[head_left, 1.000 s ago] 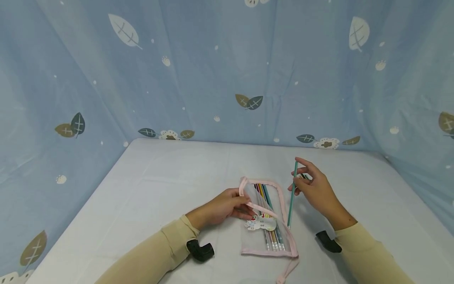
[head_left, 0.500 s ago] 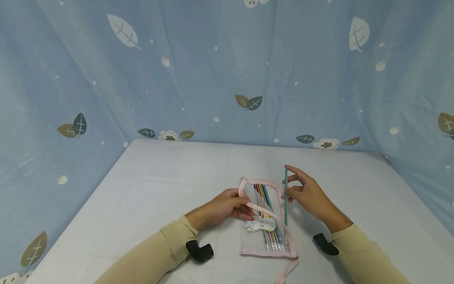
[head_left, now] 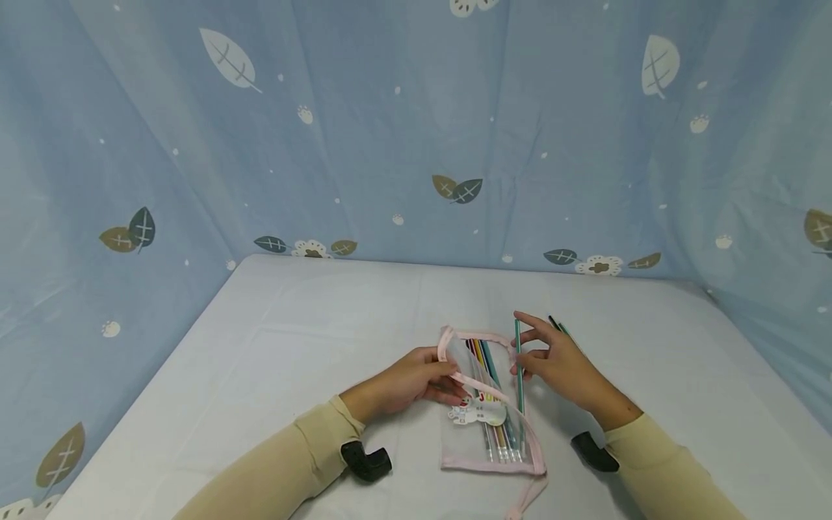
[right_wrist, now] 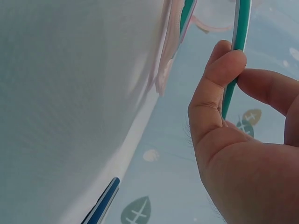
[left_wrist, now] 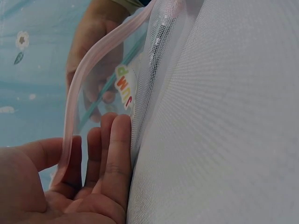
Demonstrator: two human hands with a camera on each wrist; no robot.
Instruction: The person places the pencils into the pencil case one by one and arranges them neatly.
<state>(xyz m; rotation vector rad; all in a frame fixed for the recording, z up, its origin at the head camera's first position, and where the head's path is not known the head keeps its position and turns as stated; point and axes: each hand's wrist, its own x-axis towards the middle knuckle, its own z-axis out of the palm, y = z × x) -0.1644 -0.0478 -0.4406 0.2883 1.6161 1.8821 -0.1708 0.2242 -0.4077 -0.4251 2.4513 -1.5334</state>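
Note:
A see-through mesh pencil pouch point(head_left: 458, 444) with pink trim lies on the table, its mouth held apart. My left hand point(head_left: 409, 380) pinches the pink edge of that mouth between thumb and fingers; in the left wrist view the trim point(left_wrist: 70, 112) runs up from the thumb. Several pencils point(head_left: 481, 355) lie inside, partly behind a white "JUMP" label point(head_left: 481, 412). On the pouch's right side, my right hand point(head_left: 562, 368) pinches a green pencil point(head_left: 520, 393) near upright, forefinger at its top. The pencil's lower end is inside the pouch mouth, seen through the clear side.
Dark pencils point(head_left: 556, 324) lie on the table behind the right hand; a blue pencil point(right_wrist: 105, 200) shows in the right wrist view. A pink strap point(head_left: 528, 498) trails off the pouch's front right corner. A blue leaf-patterned curtain point(head_left: 364, 144) borders the white table point(head_left: 312, 318).
My right hand has moved left and downward, taking the green pencil from beside the pouch into its mouth. Pencils behind that hand have come into sight. My left hand keeps its place.

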